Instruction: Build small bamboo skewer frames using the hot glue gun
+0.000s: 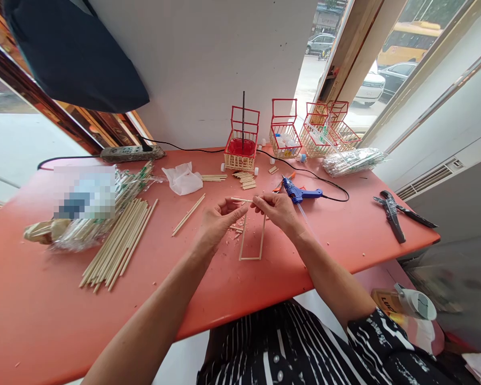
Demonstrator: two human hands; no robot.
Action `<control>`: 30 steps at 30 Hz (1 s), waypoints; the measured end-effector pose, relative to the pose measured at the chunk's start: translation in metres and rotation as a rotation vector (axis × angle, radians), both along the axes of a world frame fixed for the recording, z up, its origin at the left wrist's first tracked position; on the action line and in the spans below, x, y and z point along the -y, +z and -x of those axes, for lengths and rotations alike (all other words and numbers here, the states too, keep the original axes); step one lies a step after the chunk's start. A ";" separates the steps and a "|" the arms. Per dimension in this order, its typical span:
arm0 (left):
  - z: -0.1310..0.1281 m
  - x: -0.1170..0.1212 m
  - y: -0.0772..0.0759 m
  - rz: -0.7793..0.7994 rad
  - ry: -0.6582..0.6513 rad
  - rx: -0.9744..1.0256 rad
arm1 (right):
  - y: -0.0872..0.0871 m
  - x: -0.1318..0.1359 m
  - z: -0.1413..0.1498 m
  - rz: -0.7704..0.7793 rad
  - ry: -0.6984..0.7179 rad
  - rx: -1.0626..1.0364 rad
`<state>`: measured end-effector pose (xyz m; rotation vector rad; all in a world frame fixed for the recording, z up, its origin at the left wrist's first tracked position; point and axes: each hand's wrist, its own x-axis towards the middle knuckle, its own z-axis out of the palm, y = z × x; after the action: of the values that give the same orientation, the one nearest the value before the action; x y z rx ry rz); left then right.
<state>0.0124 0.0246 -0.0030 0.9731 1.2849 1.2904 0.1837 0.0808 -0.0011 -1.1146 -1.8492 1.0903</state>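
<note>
My left hand [218, 219] and my right hand [276, 209] meet over the middle of the red table [208, 289]. Both pinch a short thin wooden stick [241, 200] held level between them. Just below the hands a U-shaped frame of glued sticks [251, 238] lies flat on the table, with small stick scraps beside it. A blue glue gun [300, 192] rests right behind my right hand, its black cord trailing off to the right.
A heap of long sticks [118, 243] and plastic-wrapped bundles [100, 214] lie at the left. Stick-and-red-frame baskets [241, 140] stand along the back wall. Black pliers [393, 213] sit at the right edge, a white bag [183, 178] and short cut sticks [245, 179] behind the hands.
</note>
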 end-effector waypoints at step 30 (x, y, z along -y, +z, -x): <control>0.007 -0.005 -0.004 -0.152 0.110 -0.115 | 0.000 0.000 0.001 0.022 0.003 -0.037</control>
<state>0.0059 0.0294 -0.0074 1.1095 1.3589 1.4514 0.1831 0.0808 -0.0015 -1.0975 -1.8149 1.1276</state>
